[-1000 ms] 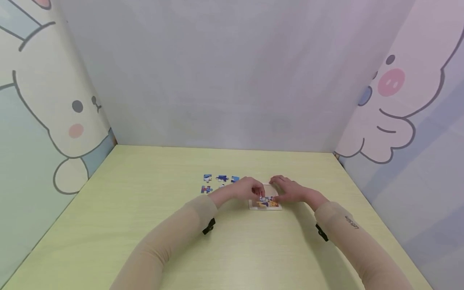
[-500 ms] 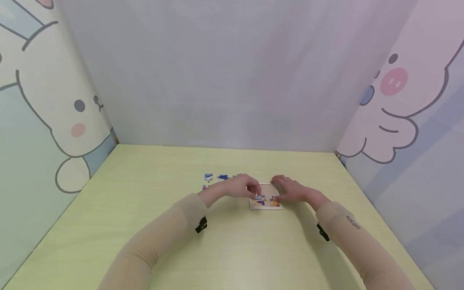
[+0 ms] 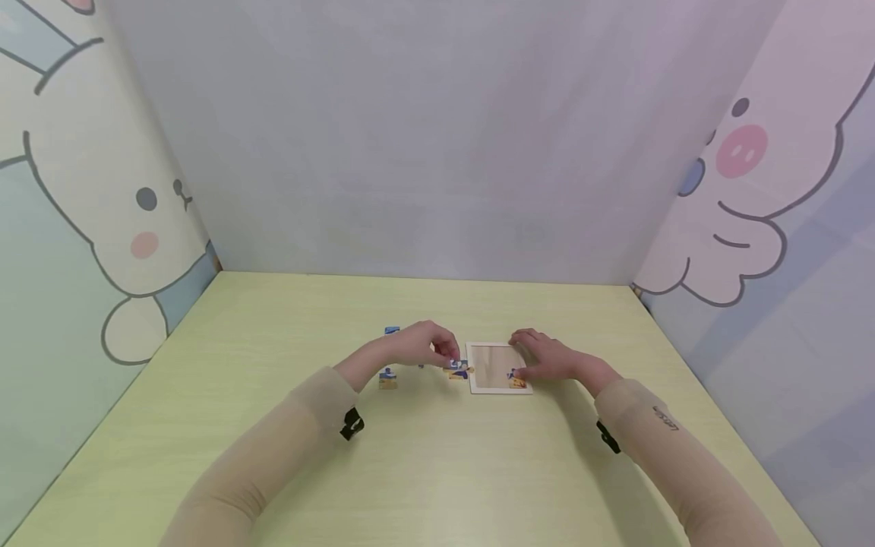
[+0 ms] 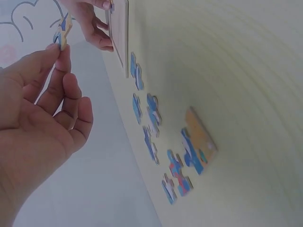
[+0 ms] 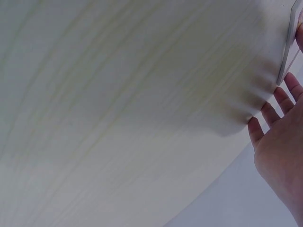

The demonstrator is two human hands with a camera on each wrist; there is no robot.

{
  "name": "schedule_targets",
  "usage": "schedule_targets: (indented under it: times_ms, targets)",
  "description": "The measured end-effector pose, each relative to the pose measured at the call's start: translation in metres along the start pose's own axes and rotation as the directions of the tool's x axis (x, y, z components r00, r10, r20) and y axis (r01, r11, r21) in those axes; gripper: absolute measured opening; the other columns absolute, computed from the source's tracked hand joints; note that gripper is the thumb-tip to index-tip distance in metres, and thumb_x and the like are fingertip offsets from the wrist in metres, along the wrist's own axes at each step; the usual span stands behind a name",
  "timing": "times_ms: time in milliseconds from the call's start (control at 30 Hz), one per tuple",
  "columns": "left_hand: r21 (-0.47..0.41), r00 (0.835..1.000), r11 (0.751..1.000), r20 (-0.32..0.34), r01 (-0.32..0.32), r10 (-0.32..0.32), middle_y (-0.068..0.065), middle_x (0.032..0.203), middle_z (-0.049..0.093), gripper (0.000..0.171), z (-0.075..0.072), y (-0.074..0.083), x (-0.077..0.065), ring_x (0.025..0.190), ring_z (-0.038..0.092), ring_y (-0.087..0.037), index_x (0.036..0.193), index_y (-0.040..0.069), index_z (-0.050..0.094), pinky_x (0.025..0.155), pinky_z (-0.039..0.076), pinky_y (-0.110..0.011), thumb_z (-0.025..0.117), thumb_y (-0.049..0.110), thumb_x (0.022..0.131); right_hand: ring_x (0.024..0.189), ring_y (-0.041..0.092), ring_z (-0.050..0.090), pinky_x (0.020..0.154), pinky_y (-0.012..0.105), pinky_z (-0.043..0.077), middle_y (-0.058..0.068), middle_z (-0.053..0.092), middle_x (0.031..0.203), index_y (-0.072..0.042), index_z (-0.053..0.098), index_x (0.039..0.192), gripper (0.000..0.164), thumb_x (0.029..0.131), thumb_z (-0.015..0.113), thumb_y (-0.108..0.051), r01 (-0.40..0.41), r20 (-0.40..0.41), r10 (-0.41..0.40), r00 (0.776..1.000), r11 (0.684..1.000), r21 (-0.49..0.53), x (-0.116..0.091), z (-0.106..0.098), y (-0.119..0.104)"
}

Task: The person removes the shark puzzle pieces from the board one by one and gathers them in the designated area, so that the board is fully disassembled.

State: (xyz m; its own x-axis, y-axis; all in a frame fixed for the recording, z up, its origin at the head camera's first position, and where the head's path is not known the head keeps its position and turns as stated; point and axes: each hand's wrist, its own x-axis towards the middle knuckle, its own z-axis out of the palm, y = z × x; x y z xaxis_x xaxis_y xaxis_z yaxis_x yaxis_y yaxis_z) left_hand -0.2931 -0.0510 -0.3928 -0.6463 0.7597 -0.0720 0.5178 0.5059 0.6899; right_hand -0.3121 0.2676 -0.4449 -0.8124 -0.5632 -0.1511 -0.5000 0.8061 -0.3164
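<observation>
My left hand [image 3: 422, 344] pinches a blue, white and yellow jigsaw piece [image 3: 459, 369] between thumb and fingertips, just left of the puzzle tray. In the left wrist view this piece [image 4: 62, 32] is seen nearly edge-on, held up off the table. The shallow tray has a pale rim [image 3: 469, 372] and a bare wooden floor, with a yellow-and-blue corner piece [image 3: 517, 380] at its lower right. My right hand [image 3: 550, 358] rests spread along the tray's right side, its thumb over that piece. In the right wrist view its fingertips [image 5: 254, 124] touch the table beside the tray.
Several loose jigsaw pieces lie left of the tray, partly hidden by my left hand in the head view. Among them are an orange-and-blue piece [image 4: 199, 139] and a red-and-blue one [image 4: 179, 172]. A pale wall curtain [image 3: 424, 152] stands behind the table.
The left hand has moved left out of the tray, lifting out the jigsaw piece that sat at its lower left. The right hand stays in place.
</observation>
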Motion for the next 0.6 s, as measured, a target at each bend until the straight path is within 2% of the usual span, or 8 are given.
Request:
schedule_targets:
  times_ms: [267,433,600]
  targets:
    - [-0.012,0.999,0.999,-0.01,0.049,-0.049,0.008,0.083,0.063,0.009,0.0,-0.02,-0.019,0.08,0.057,-0.01,0.094,0.019,0.067,0.075,0.048,-0.026,0.065,0.012,0.089,0.131,0.041,0.035,0.102,0.06,0.03,0.018,0.035,0.145,-0.011,0.042,0.136,0.065,0.085,0.065,-0.045,0.004,-0.005,-0.004,1.0,1.0,0.0,0.0,0.0,0.001]
    - [0.022,0.998,0.998,-0.011,0.061,-0.061,0.01,0.081,0.063,0.009,0.003,-0.034,-0.026,0.079,0.057,-0.008,0.091,0.019,0.067,0.075,0.048,-0.025,0.066,0.01,0.088,0.132,0.041,0.034,0.104,0.059,0.028,0.019,0.034,0.146,-0.01,0.041,0.136,0.065,0.086,0.065,-0.044,0.002,-0.003,-0.002,1.0,1.0,0.009,-0.001,-0.001,0.0]
    - [0.004,0.997,0.997,-0.014,0.073,-0.073,0.007,0.081,0.064,0.009,0.005,-0.044,-0.03,0.077,0.058,-0.01,0.091,0.014,0.068,0.072,0.049,-0.025,0.066,0.006,0.087,0.132,0.041,0.034,0.103,0.059,0.029,0.019,0.034,0.146,-0.009,0.041,0.136,0.065,0.086,0.064,-0.044,0.013,-0.003,-0.013,1.0,1.0,0.002,-0.001,-0.001,-0.001]
